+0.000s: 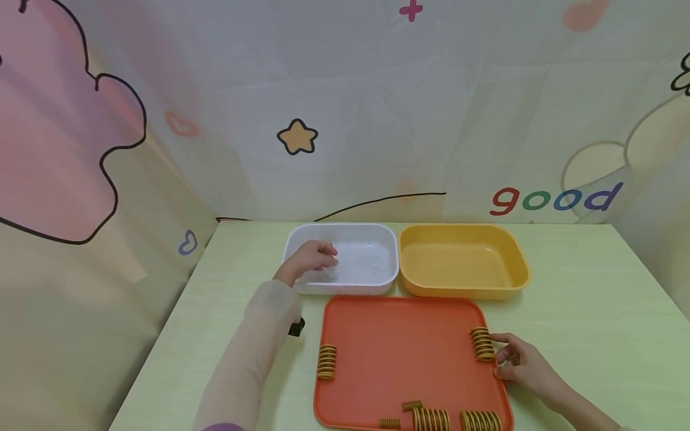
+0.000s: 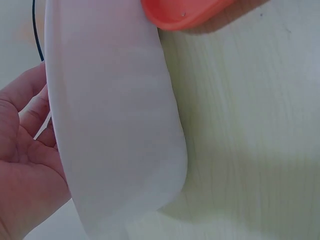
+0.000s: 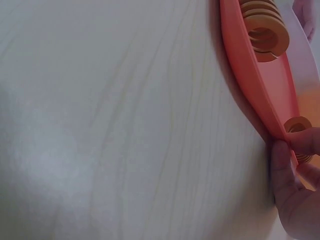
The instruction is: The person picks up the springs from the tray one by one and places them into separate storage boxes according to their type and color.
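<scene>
My left hand (image 1: 312, 257) hangs over the white bin (image 1: 366, 286), its fingers loosely bent with nothing seen between them. In the left wrist view, the wall of that bin hides part of the hand (image 2: 25, 150). At the right edge of the orange-red tray (image 1: 399, 353), my right hand (image 1: 525, 365) pinches the rim. The right wrist view has the thumb (image 3: 281, 167) against the tray's outer side. Close by these fingers, a gold-brown coil spring (image 1: 482, 344) lies just inside the rim. Another coil spring (image 1: 326, 362) lies along the tray's left edge.
A yellow bin (image 1: 463, 290) stands beside the white one, behind the tray. Along the tray's near edge lie large coil springs (image 1: 481, 420) and small ones (image 1: 390, 423). A printed cloth backdrop (image 1: 356, 149) rises behind the pale table (image 1: 582, 311).
</scene>
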Demonstrator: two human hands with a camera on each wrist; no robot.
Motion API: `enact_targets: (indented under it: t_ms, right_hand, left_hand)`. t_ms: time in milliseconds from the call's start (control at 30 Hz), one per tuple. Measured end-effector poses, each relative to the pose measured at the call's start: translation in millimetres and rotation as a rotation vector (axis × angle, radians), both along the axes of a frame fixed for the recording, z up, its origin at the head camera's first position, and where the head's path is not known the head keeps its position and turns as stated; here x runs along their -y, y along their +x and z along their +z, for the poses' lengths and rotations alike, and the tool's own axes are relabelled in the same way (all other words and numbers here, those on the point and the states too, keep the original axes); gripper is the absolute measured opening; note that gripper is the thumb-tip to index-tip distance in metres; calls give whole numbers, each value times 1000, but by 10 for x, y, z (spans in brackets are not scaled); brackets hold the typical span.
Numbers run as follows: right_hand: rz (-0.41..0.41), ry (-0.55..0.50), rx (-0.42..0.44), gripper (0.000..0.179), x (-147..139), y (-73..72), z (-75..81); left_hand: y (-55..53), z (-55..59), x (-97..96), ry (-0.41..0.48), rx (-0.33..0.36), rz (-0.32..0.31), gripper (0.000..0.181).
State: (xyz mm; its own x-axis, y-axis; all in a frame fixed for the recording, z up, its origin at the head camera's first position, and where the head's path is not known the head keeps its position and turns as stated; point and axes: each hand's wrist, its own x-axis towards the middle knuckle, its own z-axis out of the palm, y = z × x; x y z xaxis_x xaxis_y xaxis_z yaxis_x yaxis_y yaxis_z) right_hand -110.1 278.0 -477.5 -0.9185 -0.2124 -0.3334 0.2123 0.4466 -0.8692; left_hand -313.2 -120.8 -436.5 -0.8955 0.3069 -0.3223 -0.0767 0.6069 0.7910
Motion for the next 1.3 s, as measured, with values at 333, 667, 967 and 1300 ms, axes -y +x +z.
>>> enact_targets:
  t_ms: [333, 667, 967, 1300]
  right_hand:
    - [5, 1, -21, 60, 3, 2, -23]
    - [4, 24, -35, 61, -12, -9, -58]
    - [5, 30, -31, 60, -10, -9, -47]
    - [-1, 50, -32, 60, 9, -8, -29]
  left_hand:
    - [93, 40, 86, 41, -20, 1, 34]
    - [158, 45, 150, 127, -31, 15, 38]
    - [239, 105, 155, 193, -21, -2, 39]
    - [354, 129, 168, 211, 4, -23, 37]
